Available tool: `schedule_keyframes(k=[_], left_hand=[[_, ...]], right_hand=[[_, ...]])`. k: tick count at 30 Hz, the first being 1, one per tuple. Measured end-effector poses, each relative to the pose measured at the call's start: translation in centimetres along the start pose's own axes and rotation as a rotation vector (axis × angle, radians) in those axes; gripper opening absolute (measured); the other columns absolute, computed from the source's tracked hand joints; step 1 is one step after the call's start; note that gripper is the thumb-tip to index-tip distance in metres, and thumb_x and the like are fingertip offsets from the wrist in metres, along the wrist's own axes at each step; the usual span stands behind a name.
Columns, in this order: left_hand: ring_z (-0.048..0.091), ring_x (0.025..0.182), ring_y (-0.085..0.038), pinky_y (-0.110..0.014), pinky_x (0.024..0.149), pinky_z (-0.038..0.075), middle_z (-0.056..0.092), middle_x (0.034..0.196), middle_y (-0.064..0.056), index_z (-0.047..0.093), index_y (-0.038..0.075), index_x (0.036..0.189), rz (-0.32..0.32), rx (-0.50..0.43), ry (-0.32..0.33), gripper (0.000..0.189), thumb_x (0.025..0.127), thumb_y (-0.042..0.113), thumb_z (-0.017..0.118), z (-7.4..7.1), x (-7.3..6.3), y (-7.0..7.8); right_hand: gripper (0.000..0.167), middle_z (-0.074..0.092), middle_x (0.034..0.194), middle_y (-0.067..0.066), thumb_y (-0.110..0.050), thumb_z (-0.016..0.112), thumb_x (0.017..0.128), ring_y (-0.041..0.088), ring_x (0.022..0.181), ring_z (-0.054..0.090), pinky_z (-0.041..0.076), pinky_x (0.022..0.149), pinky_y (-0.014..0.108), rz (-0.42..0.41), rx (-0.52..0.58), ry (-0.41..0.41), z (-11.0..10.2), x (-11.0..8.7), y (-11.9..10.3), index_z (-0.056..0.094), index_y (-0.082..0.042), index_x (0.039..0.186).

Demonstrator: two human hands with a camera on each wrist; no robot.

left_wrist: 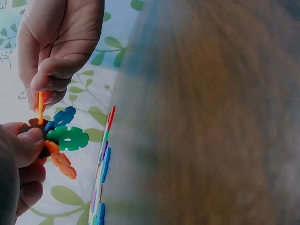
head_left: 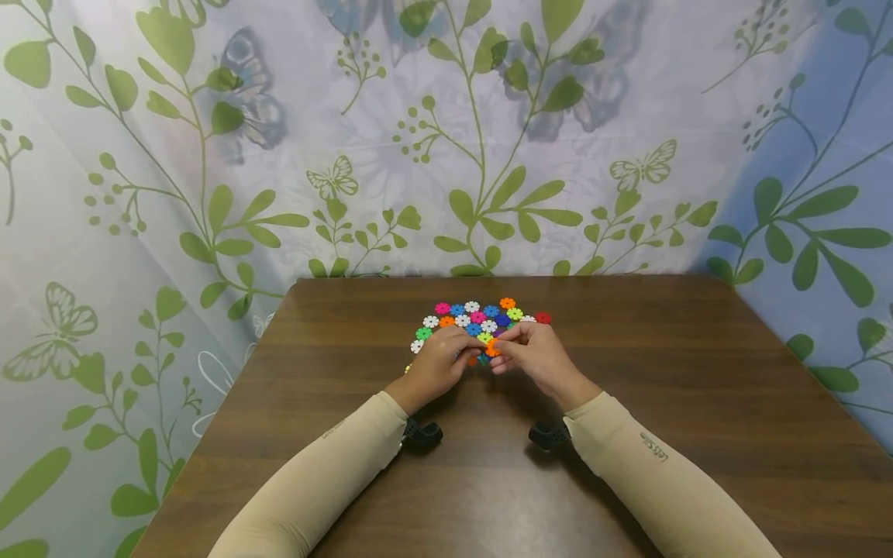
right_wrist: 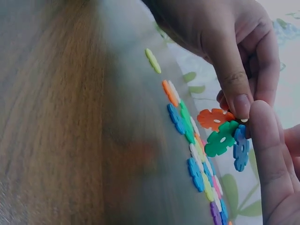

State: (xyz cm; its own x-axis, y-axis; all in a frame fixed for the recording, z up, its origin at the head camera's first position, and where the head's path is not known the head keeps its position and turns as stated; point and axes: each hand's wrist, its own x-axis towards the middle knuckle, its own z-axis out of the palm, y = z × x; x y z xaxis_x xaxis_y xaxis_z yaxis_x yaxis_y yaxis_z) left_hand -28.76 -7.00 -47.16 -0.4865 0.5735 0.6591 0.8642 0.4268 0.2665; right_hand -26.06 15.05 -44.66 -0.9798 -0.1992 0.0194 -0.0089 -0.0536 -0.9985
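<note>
My left hand pinches a small cluster of joined plastic snowflake discs between thumb and fingers. In the left wrist view a dark brown disc sits at the thumb, with a blue disc, a green disc and an orange disc sticking out from it. With thumb and fingertips my right hand grips a bright orange disc, seen edge-on and touching the cluster's top. Fingers hide the joint between them. In the right wrist view the cluster's green disc hangs below both hands' fingertips.
Many loose snowflake discs lie spread on the brown wooden table just beyond the hands, among them a pink disc, an orange disc and a red disc. A leaf-patterned curtain hangs behind the table.
</note>
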Motion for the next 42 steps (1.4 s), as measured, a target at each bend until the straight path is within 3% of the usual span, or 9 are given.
schedule_keyframes(k=[7, 12, 20, 23, 27, 30, 33, 38, 42], left_hand=[[0.064, 0.08, -0.016, -0.025, 0.077, 0.055, 0.073, 0.089, -0.004, 0.08, 0.001, 0.103, -0.051, -0.054, 0.066, 0.011, 0.093, 0.004, 0.082, 0.2, 0.1, 0.6], [0.065, 0.081, -0.013, -0.024, 0.076, 0.055, 0.073, 0.091, -0.003, 0.08, 0.002, 0.105, -0.078, -0.079, 0.065, 0.012, 0.094, 0.006, 0.081, 0.4, 0.0, 0.4], [0.068, 0.085, -0.013, -0.028, 0.08, 0.058, 0.075, 0.098, -0.003, 0.076, 0.002, 0.114, -0.312, -0.273, 0.064, 0.017, 0.1, 0.011, 0.076, 0.8, 0.2, -0.2], [0.067, 0.086, -0.013, -0.03, 0.081, 0.058, 0.075, 0.099, -0.001, 0.076, 0.004, 0.111, -0.413, -0.335, 0.07, 0.014, 0.102, 0.014, 0.074, 0.6, 0.3, -0.3], [0.065, 0.087, -0.015, -0.031, 0.08, 0.057, 0.073, 0.098, 0.0, 0.075, 0.005, 0.11, -0.525, -0.406, 0.087, 0.015, 0.104, 0.018, 0.072, 0.3, 0.3, -0.3], [0.065, 0.086, -0.018, -0.031, 0.077, 0.057, 0.072, 0.097, -0.001, 0.074, 0.004, 0.11, -0.579, -0.466, 0.106, 0.016, 0.104, 0.018, 0.071, 0.1, 0.3, -0.4], [0.064, 0.085, -0.02, -0.031, 0.075, 0.057, 0.071, 0.097, -0.003, 0.074, 0.002, 0.111, -0.608, -0.511, 0.124, 0.018, 0.105, 0.019, 0.071, 0.0, 0.3, -0.6], [0.063, 0.086, -0.025, -0.032, 0.074, 0.056, 0.07, 0.097, -0.005, 0.073, 0.001, 0.11, -0.627, -0.549, 0.135, 0.018, 0.105, 0.018, 0.069, 0.0, 0.3, -0.7], [0.065, 0.09, -0.033, -0.041, 0.077, 0.06, 0.068, 0.099, -0.008, 0.069, -0.001, 0.113, -0.642, -0.601, 0.132, 0.019, 0.107, 0.016, 0.067, 0.0, 0.3, -0.7]], right_hand=[[0.014, 0.066, 0.097, 0.029, 0.01, 0.068, 0.098, 0.032, 0.071, 0.076, 0.062, 0.074, 0.047, -0.001, 0.035, 0.033, 0.3, -0.1, -0.1, 0.063, 0.019, 0.108], [0.017, 0.067, 0.097, 0.028, 0.007, 0.069, 0.099, 0.03, 0.071, 0.076, 0.062, 0.074, 0.045, 0.003, 0.012, 0.039, 0.1, -0.1, -0.1, 0.064, 0.018, 0.111], [0.03, 0.065, 0.097, 0.032, -0.011, 0.069, 0.105, 0.03, 0.071, 0.073, 0.063, 0.07, 0.041, -0.041, -0.028, 0.075, -0.7, 0.2, -0.3, 0.064, 0.016, 0.117], [0.034, 0.065, 0.097, 0.029, -0.017, 0.068, 0.106, 0.033, 0.075, 0.07, 0.062, 0.066, 0.034, -0.06, -0.142, 0.138, -1.1, 0.4, -0.2, 0.066, 0.014, 0.119], [0.029, 0.069, 0.106, 0.02, -0.019, 0.07, 0.105, 0.036, 0.091, 0.065, 0.057, 0.072, 0.036, -0.087, -0.411, 0.197, -1.9, 0.7, 0.3, 0.072, 0.006, 0.119], [0.026, 0.07, 0.118, 0.016, -0.017, 0.072, 0.102, 0.037, 0.109, 0.062, 0.052, 0.089, 0.046, -0.125, -0.626, 0.158, -2.3, 1.1, 0.9, 0.073, 0.001, 0.122], [0.03, 0.064, 0.133, 0.021, -0.015, 0.072, 0.101, 0.046, 0.124, 0.051, 0.039, 0.102, 0.06, -0.16, -0.792, 0.097, -2.7, 1.3, 1.5, 0.071, -0.001, 0.127], [0.038, 0.048, 0.149, 0.028, -0.018, 0.072, 0.1, 0.059, 0.128, 0.033, 0.032, 0.096, 0.068, -0.114, -0.916, 0.102, -3.2, 1.3, 2.0, 0.068, -0.003, 0.135], [0.038, 0.048, 0.148, 0.03, -0.015, 0.072, 0.1, 0.059, 0.128, 0.036, 0.034, 0.097, 0.069, -0.084, -0.951, 0.127, -3.7, 1.3, 2.0, 0.067, -0.001, 0.135]])
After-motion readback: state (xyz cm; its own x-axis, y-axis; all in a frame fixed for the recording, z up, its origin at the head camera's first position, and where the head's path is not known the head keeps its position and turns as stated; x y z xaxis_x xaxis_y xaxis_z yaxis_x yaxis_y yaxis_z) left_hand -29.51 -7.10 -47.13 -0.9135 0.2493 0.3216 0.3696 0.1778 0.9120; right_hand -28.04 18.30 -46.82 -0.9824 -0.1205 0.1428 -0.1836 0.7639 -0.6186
